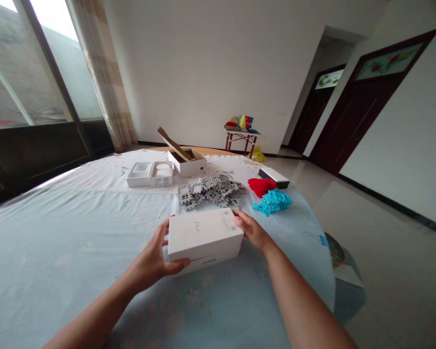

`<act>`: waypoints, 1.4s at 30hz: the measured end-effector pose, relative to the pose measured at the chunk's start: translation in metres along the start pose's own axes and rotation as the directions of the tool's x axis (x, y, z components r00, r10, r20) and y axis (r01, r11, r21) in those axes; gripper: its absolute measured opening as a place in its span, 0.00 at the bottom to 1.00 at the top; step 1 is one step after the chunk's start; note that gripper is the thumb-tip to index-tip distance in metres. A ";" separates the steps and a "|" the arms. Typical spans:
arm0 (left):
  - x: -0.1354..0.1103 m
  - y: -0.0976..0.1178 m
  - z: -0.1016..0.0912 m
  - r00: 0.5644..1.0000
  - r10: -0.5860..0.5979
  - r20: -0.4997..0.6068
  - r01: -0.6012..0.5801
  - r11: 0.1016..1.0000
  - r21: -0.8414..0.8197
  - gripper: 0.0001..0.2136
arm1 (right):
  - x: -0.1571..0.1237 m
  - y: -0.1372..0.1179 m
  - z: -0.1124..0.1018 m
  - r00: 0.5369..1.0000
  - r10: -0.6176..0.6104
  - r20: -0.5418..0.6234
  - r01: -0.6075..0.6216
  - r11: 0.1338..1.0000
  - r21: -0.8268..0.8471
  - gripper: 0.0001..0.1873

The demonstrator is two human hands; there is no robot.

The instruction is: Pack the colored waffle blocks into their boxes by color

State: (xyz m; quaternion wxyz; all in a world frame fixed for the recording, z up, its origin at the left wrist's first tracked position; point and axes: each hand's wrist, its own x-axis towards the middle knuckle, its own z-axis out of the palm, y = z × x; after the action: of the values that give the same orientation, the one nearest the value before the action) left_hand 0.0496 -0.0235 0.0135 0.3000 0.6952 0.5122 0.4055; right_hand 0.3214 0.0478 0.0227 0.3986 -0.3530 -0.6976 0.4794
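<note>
Box [199, 235], apparently closed, is gripped at its ends between left hand [155, 257] and right hand [252, 230], with gray pieces [212, 190], red pieces [260, 186] and blue pieces [273, 202] loose beyond them, farther carton [192, 167] standing open.

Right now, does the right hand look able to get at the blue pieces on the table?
Probably yes, if it first lets go of the Y93 box. The right hand is occupied at the box's right end, but the blue pieces lie just beyond it, with nothing visible between.
</note>
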 end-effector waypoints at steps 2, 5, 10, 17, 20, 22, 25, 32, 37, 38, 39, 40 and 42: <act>-0.001 -0.001 0.001 1.000 -0.008 -0.013 0.008 1.000 -0.009 0.42 | -0.001 0.000 0.001 1.000 0.004 -0.015 -0.004 1.000 -0.005 0.26; -0.002 -0.002 0.001 1.000 -0.022 -0.015 0.022 1.000 -0.010 0.42 | -0.001 0.001 0.002 0.999 0.015 -0.038 -0.016 1.000 -0.019 0.26; 0.000 -0.005 0.001 1.000 0.001 -0.018 0.000 1.000 0.026 0.42 | 0.000 0.002 0.003 0.998 0.030 -0.059 -0.031 0.999 -0.021 0.25; 0.000 -0.003 -0.001 1.000 0.007 -0.025 -0.003 0.990 0.141 0.43 | -0.001 -0.002 0.003 0.998 0.033 -0.049 -0.034 0.999 -0.034 0.24; -0.001 -0.003 -0.002 0.999 0.020 -0.025 -0.016 0.989 0.144 0.42 | -0.001 -0.002 0.003 0.998 0.039 -0.057 -0.041 0.998 -0.040 0.24; -0.001 -0.002 -0.001 1.000 0.011 -0.024 -0.008 0.992 0.128 0.42 | -0.001 -0.002 0.003 0.998 0.033 -0.053 -0.035 0.999 -0.038 0.24; -0.002 -0.002 0.000 1.000 0.004 -0.012 -0.002 0.994 0.113 0.42 | -0.001 -0.003 0.003 0.999 0.017 -0.048 -0.019 0.999 -0.038 0.25; -0.005 -0.014 -0.001 0.999 0.026 0.026 -0.028 0.994 0.102 0.47 | -0.003 0.008 -0.004 0.987 0.147 -0.068 -0.141 0.986 0.084 0.32; -0.004 -0.028 -0.007 0.997 0.021 0.078 -0.025 0.998 0.051 0.53 | -0.008 0.013 -0.024 0.996 0.034 0.080 -0.051 0.973 0.223 0.47; -0.004 -0.030 -0.008 0.996 0.025 0.080 -0.028 0.999 0.046 0.53 | -0.009 0.013 -0.027 0.992 0.017 0.124 -0.043 0.977 0.211 0.54; -0.004 -0.032 -0.009 0.996 0.032 0.079 -0.036 0.998 0.042 0.53 | -0.009 0.013 -0.028 0.986 0.019 0.165 -0.050 0.981 0.187 0.59; -0.003 -0.034 -0.010 0.996 0.042 0.079 -0.045 0.998 0.037 0.52 | -0.009 0.014 -0.028 0.980 0.033 0.198 -0.065 0.985 0.159 0.63; -0.003 -0.037 -0.010 0.994 0.055 0.094 -0.057 0.998 0.010 0.49 | -0.007 0.014 -0.025 0.964 0.050 0.261 -0.081 0.990 0.111 0.68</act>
State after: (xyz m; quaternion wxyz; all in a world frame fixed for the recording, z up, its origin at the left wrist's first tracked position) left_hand 0.0230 -0.0150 -0.0126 0.3078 0.7295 0.4804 0.3773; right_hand 0.3482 0.0550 0.0132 0.3092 -0.2859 -0.7010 0.5756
